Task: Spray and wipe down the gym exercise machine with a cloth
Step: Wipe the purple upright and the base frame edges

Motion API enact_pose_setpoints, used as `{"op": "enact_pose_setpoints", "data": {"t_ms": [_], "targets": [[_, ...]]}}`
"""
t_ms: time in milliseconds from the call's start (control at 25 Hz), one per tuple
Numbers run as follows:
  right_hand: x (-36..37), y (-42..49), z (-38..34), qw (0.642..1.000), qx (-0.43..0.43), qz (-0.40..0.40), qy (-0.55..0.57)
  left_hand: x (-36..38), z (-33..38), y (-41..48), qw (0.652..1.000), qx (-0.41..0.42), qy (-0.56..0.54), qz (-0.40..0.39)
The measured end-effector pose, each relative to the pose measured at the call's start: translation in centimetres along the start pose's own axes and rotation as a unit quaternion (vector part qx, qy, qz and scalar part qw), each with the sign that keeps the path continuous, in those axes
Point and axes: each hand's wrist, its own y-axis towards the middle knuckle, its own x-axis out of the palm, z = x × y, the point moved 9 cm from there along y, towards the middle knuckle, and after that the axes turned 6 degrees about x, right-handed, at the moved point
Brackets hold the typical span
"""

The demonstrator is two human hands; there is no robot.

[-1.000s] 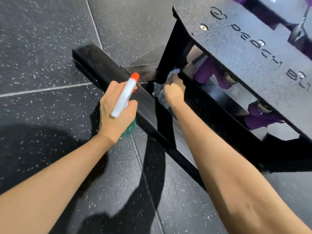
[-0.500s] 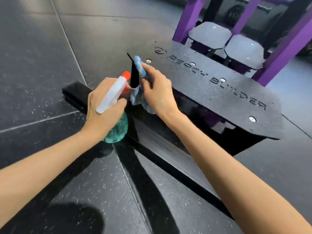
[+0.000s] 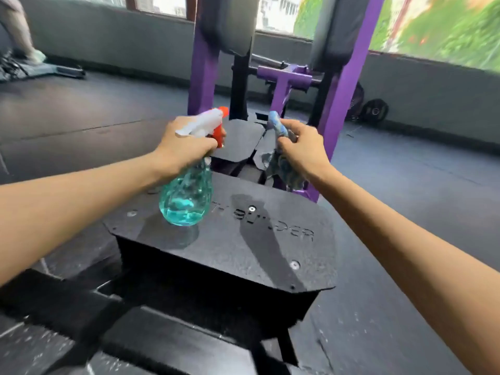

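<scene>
The gym machine stands in front of me, with a black textured foot plate (image 3: 243, 247) low in the middle and purple uprights (image 3: 203, 63) behind it. My left hand (image 3: 186, 143) grips a spray bottle (image 3: 186, 198) with a teal body, white head and orange nozzle, held above the left part of the plate and pointing toward the machine. My right hand (image 3: 303, 147) holds a bunched blue cloth (image 3: 278, 155) in the air above the plate's far edge, in front of two small black pads (image 3: 238, 139).
A black base bar (image 3: 62, 301) runs along the floor at lower left. Dark padded rollers (image 3: 232, 23) hang between the uprights. Weight plates (image 3: 374, 110) lean on the far wall at right. Another person's leg (image 3: 19, 25) and equipment are at far left. Speckled rubber floor surrounds the machine.
My view has risen from the base bar to the whole machine. Both hands lifted off the frame's edge; the cloth now hangs in the air and the bottle is upright over the plate.
</scene>
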Motion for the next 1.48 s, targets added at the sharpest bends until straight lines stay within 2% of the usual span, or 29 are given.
{"op": "enact_pose_setpoints", "data": {"t_ms": [280,400,480,640,800,920,1040,1120,1200,1240,1320,1360,1440,1480], "targets": [[-4.4,6.4,5.0,0.986,0.077,0.045,-0.139,7.3,-3.2,9.4,0.992,-0.043,-0.013,-0.122],[-6.4,8.1,6.9,0.972,0.130,0.099,-0.170,9.2,-4.9,13.0,0.986,-0.050,-0.036,-0.153],[-7.1,9.1,6.9,0.966,0.142,0.123,-0.180,11.3,-5.6,15.6,0.977,-0.046,-0.046,-0.201],[-6.6,11.7,6.7,0.949,0.151,0.087,-0.261,14.5,-6.7,18.6,0.956,-0.017,-0.090,-0.277],[-4.8,12.7,8.3,0.931,0.130,0.053,-0.337,16.1,-7.3,20.9,0.951,-0.013,-0.110,-0.289],[-4.1,12.1,10.5,0.908,0.093,0.046,-0.406,17.0,-8.9,22.3,0.959,-0.020,-0.130,-0.251],[-3.7,13.6,9.4,0.853,-0.039,0.078,-0.514,16.8,-11.5,23.4,0.973,-0.017,-0.116,-0.198],[-1.5,17.0,8.0,0.792,-0.169,0.064,-0.584,16.1,-13.0,24.0,0.984,0.001,-0.094,-0.153],[-0.5,22.0,7.3,0.724,-0.216,0.086,-0.649,15.3,-13.9,24.3,0.990,0.003,-0.075,-0.118],[-0.7,24.4,7.9,0.692,-0.169,0.085,-0.697,15.1,-14.3,24.3,0.991,-0.002,-0.075,-0.111],[-1.2,27.2,11.7,0.600,-0.035,0.076,-0.796,15.2,-14.8,24.4,0.992,-0.010,-0.074,-0.100],[-0.1,26.7,14.3,0.569,-0.016,0.047,-0.821,15.2,-15.0,24.5,0.994,-0.015,-0.069,-0.087],[4.7,21.6,21.9,0.568,-0.022,-0.118,-0.814,14.9,-15.2,24.4,0.997,-0.026,-0.041,-0.052],[6.5,19.1,24.3,0.549,-0.031,-0.209,-0.809,14.7,-15.2,24.4,0.998,-0.031,-0.033,-0.040]]}}
